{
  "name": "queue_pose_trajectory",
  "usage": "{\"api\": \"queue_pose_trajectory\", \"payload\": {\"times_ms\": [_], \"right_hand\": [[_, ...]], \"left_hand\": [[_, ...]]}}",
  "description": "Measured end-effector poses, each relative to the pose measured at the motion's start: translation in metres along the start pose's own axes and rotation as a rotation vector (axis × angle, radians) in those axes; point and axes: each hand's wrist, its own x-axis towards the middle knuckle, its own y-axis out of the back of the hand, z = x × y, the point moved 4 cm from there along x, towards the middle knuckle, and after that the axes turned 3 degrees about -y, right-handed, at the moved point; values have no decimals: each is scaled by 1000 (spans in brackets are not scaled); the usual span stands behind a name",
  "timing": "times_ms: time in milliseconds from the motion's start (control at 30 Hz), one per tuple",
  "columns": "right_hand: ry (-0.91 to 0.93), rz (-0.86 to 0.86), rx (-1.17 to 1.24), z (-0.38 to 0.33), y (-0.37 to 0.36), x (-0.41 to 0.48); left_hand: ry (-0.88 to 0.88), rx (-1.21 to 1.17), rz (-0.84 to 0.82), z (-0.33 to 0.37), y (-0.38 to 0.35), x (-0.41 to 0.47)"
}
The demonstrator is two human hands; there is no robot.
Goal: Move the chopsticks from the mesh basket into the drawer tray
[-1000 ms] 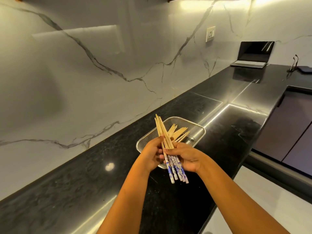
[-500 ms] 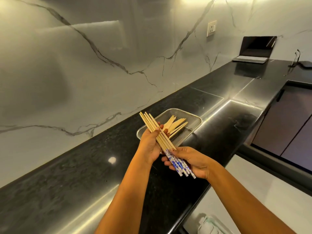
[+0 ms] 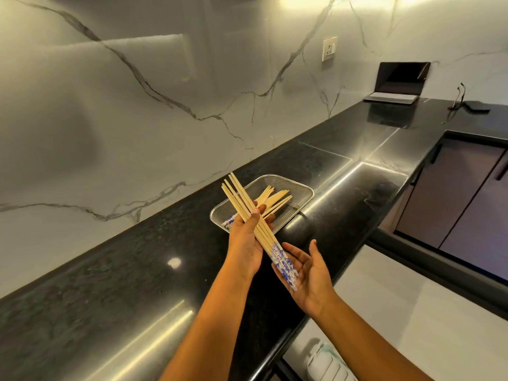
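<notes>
Left hand (image 3: 245,244) is gripping a bundle of chopsticks (image 3: 254,226) mid-length, fingers (image 3: 260,209) curling around the sticks and pinching them against the palm, so the bundle is staying fanned only a little at the plain tips. Bundle is hanging slanted above the dark surface (image 3: 132,273), plain ends up and away, blue-patterned ends down toward the person. Right hand (image 3: 306,273) is lying palm-up under the patterned ends, fingers spread and not closing on anything, patterned ends resting on or just over the palm; likely squaring up the ends so the sticks travel as one pack.

Mesh basket (image 3: 301,187) is sitting on the surface just behind the hands, not yet emptied: several pale sticks are lying inside it, plus one or two blue-patterned ends near its left corner. Exact count cannot be told.

Drawer tray is not showing clearly; something pale is peeking below the surface edge, cannot tell what. Task looks partway, transfer not yet done.
</notes>
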Motion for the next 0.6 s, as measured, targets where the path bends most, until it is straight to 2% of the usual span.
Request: {"api": "queue_pose_trajectory", "payload": {"times_ms": [133, 233, 333, 600], "right_hand": [[12, 43, 17, 4, 6, -4], [-28, 97, 147, 21, 17, -11], [-47, 80, 243, 29, 11, -14], [29, 99, 235, 17, -3, -15]], "left_hand": [[-31, 13, 6, -3, 1, -5], [-54, -4, -16, -2, -2, -8], [-62, 10, -42, -4, -3, -12], [-49, 51, -101, -8, -5, -29]]}}
